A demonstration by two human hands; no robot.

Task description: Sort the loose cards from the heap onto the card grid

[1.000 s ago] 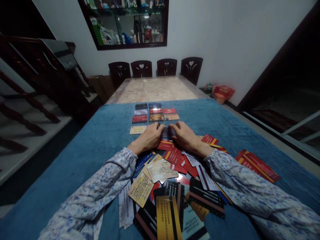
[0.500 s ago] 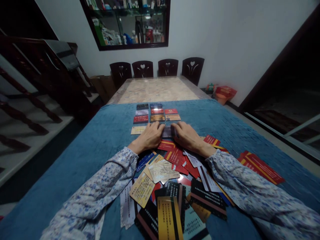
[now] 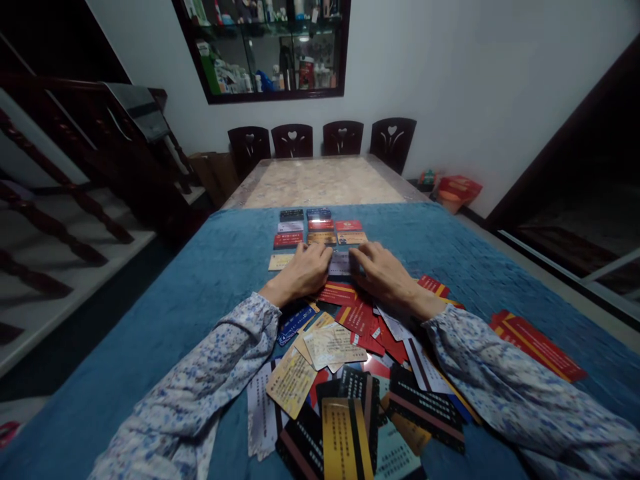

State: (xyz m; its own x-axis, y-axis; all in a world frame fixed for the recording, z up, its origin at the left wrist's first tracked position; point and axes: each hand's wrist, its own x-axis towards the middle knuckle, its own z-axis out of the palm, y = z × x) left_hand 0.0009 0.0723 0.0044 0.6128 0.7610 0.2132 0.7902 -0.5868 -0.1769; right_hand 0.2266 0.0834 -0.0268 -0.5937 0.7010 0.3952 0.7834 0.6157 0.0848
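Observation:
A pale lilac card (image 3: 341, 263) lies flat between my two hands, just in front of the sorted rows. My left hand (image 3: 306, 270) has its curled fingers at the card's left edge. At the right edge are the bent thumb and fingers of my right hand (image 3: 384, 272). Parts of both fingertips are hidden. Beyond them sit rows of cards, among them a red card (image 3: 289, 241), an orange card (image 3: 352, 238) and a cream card (image 3: 281, 262) beside my left hand. Under my wrists spreads a loose heap with red cards (image 3: 356, 316), cream cards (image 3: 334, 345) and a gold card (image 3: 346, 437).
Blue cloth (image 3: 200, 280) covers the near part of the table, with the bare marbled top (image 3: 325, 180) beyond. Several red cards (image 3: 537, 343) lie apart at the right. Dark chairs (image 3: 343, 139) stand at the far end, and a stair railing (image 3: 55, 193) is on the left.
The whole view has shifted slightly, so everything sits a little further right. My right hand has drawn slightly away from my left, and more of the lilac card shows between them.

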